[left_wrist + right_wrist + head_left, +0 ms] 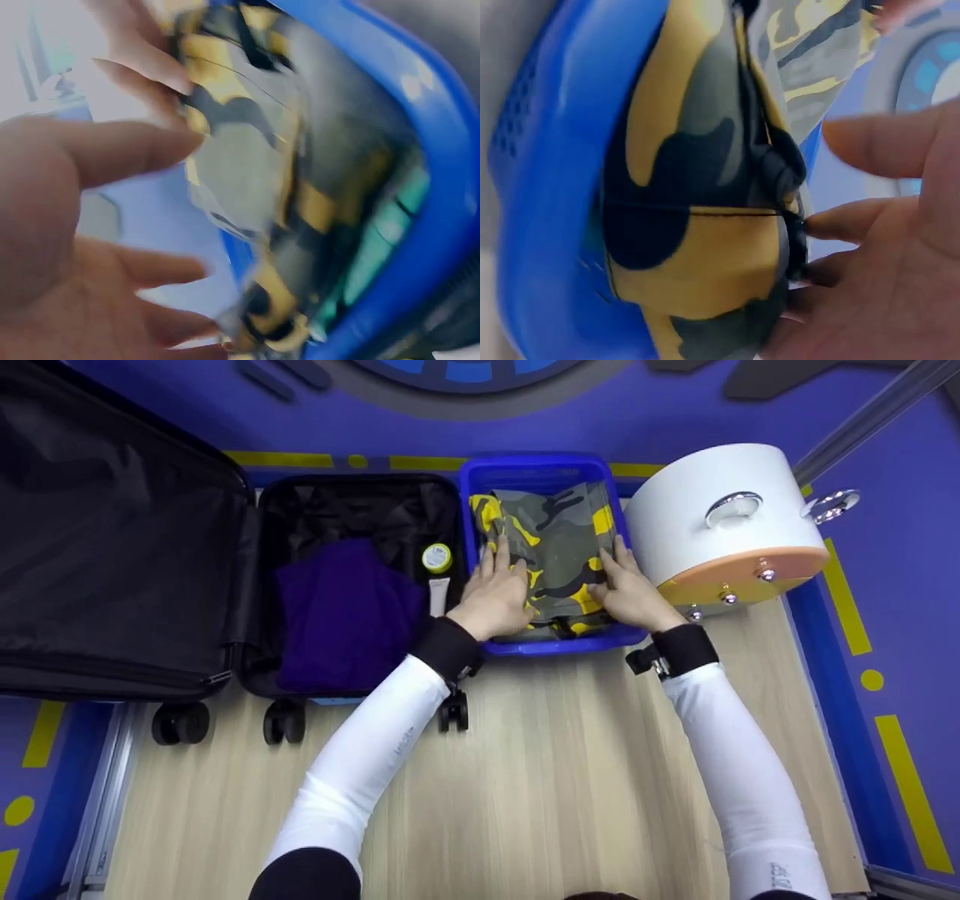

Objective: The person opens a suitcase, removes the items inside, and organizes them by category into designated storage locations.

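A folded camouflage garment [561, 540] in grey, black and yellow lies in a blue plastic basket [555, 647]. My left hand [495, 592] is over its left side, fingers extended and spread. At the right side my right hand [628, 589] has its fingertips at the cloth's edge, thumb apart from the fingers. The left wrist view shows the left thumb and fingers [172, 270] straight beside the fabric. In the right wrist view, the right fingers [847, 221] meet the dark edge of the garment [712, 247]. Something green [382, 240] shows beneath it along the basket wall.
Left of the basket, an open black suitcase [360, 489] holds a folded purple cloth [345, 615], a yellow-lidded round container [436, 558] and a pale tube [438, 596]. A white drum-shaped case [720, 502] with metal handles stands to the right on the wooden table [540, 780].
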Demonstrator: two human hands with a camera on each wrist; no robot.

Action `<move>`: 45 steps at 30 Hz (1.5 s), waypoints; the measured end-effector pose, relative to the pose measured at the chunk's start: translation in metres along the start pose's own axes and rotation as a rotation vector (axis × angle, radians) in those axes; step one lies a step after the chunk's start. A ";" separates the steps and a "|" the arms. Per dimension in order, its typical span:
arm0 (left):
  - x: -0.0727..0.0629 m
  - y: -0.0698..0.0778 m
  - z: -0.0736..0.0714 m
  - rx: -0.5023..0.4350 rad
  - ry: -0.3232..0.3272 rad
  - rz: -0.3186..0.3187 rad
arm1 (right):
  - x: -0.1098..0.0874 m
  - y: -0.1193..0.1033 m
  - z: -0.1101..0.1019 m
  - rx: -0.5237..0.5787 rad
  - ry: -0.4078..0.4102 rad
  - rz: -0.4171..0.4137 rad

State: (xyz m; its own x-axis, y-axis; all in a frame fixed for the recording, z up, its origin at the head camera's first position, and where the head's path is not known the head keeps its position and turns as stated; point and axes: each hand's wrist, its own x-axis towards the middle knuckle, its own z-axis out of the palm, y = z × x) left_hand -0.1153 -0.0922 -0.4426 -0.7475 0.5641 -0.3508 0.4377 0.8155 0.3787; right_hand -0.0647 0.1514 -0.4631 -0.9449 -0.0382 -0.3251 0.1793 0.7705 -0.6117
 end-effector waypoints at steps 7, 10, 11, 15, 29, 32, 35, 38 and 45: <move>0.012 0.001 0.008 0.143 -0.159 0.005 | 0.000 0.011 0.007 0.035 -0.138 0.062; 0.019 0.001 0.010 0.170 -0.190 0.009 | 0.001 0.015 0.013 -0.003 -0.190 0.054; 0.022 0.002 0.010 0.170 -0.199 0.010 | 0.002 0.016 0.014 -0.012 -0.207 0.052; 0.029 0.003 0.010 0.164 -0.239 0.023 | 0.004 0.020 0.014 -0.031 -0.263 0.055; 0.025 -0.014 0.013 0.059 -0.236 0.080 | 0.005 0.018 0.024 -0.019 -0.205 0.071; 0.014 -0.021 0.002 -0.025 -0.216 0.104 | 0.003 0.012 0.022 0.010 -0.127 0.059; -0.001 -0.031 -0.016 -0.144 -0.160 0.122 | 0.000 -0.001 0.019 0.063 -0.037 0.043; -0.016 -0.046 -0.035 -0.264 -0.002 0.123 | 0.000 -0.020 0.019 0.154 0.053 0.011; -0.041 -0.110 -0.053 -0.321 0.405 -0.042 | 0.005 -0.084 0.055 0.584 0.130 -0.149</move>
State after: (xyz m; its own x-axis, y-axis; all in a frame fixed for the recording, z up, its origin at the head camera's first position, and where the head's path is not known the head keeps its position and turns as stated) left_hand -0.1594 -0.2116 -0.4249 -0.9226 0.3841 -0.0361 0.2747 0.7197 0.6376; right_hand -0.0692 0.0511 -0.4531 -0.9904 -0.0121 -0.1376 0.1284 0.2856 -0.9497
